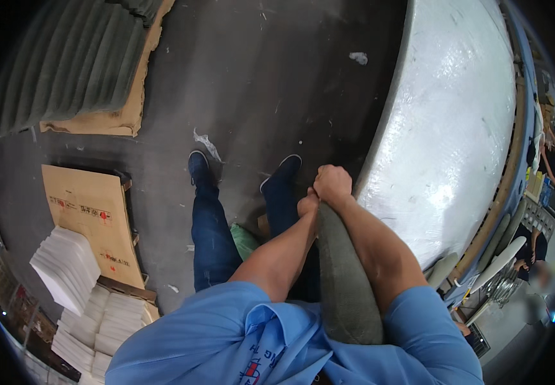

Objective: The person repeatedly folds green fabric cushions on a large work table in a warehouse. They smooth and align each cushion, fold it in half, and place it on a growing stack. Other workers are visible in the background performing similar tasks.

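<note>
Grey concrete floor (258,83) is stretching out under the person, scuffed and dotted with small white scraps of paper or foam (358,58). The person is standing in dark blue trousers and dark shoes (198,165), wearing a light blue shirt, and is clutching a long grey-green padded piece (345,282), shaped like a narrow cushion, upright against the chest. The right hand (332,185) is clenching into a fist around the top end of that padded piece, and the left hand (307,205) is pressing in just beside it, fingers curling onto the same end, though how firmly it is gripping I cannot tell.

To the person's right a broad white table top wrapped in shiny plastic film (457,128) is curving away, with a wooden and blue edge along its far side. More pale padded pieces (499,260) are leaning near its lower corner. On the left, a flat brown cardboard box (91,218) is lying on the floor, with stacks of white foam sheets (72,269) beside it. Further up, ribbed grey-green foam panels (72,64) are resting on cardboard. Another person is working at the far right edge.
</note>
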`<state>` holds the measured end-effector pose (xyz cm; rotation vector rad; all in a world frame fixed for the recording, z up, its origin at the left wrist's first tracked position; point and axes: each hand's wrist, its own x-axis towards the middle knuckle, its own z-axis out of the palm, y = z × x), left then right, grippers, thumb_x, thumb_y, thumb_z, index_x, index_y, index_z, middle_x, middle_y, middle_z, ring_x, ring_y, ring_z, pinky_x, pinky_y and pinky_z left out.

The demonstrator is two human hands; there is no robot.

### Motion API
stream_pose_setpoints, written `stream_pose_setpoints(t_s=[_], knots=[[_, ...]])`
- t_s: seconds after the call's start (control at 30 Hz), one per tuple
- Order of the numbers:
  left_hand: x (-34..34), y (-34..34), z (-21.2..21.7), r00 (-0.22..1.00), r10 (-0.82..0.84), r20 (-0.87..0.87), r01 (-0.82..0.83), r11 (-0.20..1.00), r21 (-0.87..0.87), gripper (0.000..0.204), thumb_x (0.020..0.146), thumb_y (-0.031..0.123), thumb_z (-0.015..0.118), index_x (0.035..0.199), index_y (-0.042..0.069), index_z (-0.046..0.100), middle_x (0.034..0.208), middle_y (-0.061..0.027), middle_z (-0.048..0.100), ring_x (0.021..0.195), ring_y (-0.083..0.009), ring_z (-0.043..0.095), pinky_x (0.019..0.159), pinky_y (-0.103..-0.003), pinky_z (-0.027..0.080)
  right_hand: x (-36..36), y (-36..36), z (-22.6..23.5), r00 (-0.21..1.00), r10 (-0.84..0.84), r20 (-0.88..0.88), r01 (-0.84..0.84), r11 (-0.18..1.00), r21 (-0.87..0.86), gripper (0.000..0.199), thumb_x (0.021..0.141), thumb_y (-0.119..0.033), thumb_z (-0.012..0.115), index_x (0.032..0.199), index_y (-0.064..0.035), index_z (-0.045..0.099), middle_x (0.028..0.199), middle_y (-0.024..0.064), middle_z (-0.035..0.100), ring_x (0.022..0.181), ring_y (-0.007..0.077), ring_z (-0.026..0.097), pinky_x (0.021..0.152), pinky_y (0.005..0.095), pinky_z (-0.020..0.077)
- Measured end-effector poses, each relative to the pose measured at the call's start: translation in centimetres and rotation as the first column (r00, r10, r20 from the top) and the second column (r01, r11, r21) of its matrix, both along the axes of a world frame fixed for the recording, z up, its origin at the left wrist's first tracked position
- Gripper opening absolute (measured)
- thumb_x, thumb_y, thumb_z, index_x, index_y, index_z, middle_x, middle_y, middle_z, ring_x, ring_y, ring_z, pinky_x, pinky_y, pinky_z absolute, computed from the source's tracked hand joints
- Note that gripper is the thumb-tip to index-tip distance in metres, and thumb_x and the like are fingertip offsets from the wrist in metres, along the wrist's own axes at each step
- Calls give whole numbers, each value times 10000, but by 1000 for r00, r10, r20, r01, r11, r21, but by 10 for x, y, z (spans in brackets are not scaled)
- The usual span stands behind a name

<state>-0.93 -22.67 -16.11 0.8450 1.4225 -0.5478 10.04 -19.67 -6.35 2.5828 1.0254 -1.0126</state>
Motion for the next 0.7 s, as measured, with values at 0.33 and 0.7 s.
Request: stream_pose_setpoints(t_s=[0.33, 0.7], knots=[[-39, 59, 91, 849, 522, -79, -526, 824, -209, 625, 1058, 574, 468, 1349, 28, 552, 1270, -168, 642, 1122, -343, 660, 961, -482, 520, -13, 26, 10, 986, -166, -3, 165, 982, 94, 251, 876, -292, 668, 796, -64, 733, 836, 219, 725, 856, 431, 714, 807, 513, 573], [-35, 97, 168, 885, 417, 206, -125, 640, -758, 374, 961, 196, 689, 1288, 41, 595, 1183, -143, 695, 1053, -257, 709, 869, -409, 617, -13, 45, 147, 958, -136, -251, 267, 739, 618, 346, 1015, -372, 615, 974, -38, 693, 967, 185, 684, 969, 383, 659, 857, 461, 534]])
